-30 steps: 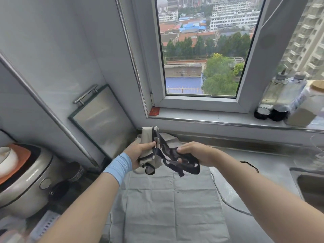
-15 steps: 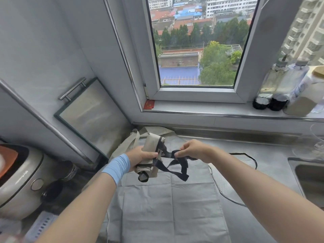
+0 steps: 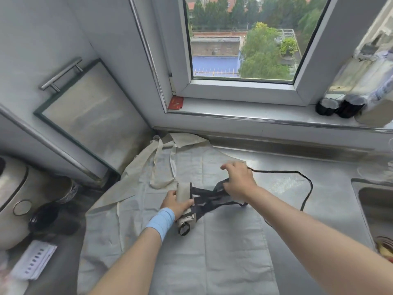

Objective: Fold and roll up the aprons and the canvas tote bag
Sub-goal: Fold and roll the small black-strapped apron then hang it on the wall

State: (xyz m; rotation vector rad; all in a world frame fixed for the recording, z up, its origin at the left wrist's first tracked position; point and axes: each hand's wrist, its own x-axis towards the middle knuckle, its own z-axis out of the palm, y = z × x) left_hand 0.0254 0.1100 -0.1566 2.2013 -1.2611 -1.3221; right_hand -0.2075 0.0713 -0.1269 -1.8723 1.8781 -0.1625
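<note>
Apron roll [image 3: 183, 192] — beige cloth wound into a tight tube with dark straps [image 3: 209, 199] crossed around it — sits just above the middle of the tabletop [image 3: 331, 188], over a grey apron [image 3: 223, 256] spread flat. The left hand [image 3: 174, 204], which wears a pale blue wristband [image 3: 161, 220], has its fingers curled round the roll. The right hand [image 3: 239, 182] pinches the loose ends of the straps, with one finger held out straight. A thin black cord [image 3: 307, 182] loops away from that hand across the bare metal.

Behind the grey apron lies a beige cloth [image 3: 187, 140] with long beige straps, crumpled against the wall. The sink [image 3: 374, 201] is at the right; something yellow and red shows in it, cut off by the edge. Two dark jars [image 3: 326, 106] stand side by side on the window sill [image 3: 244, 116] — I cannot tell what they hold.

Counted: one roll, one flat apron, one beige cloth.
</note>
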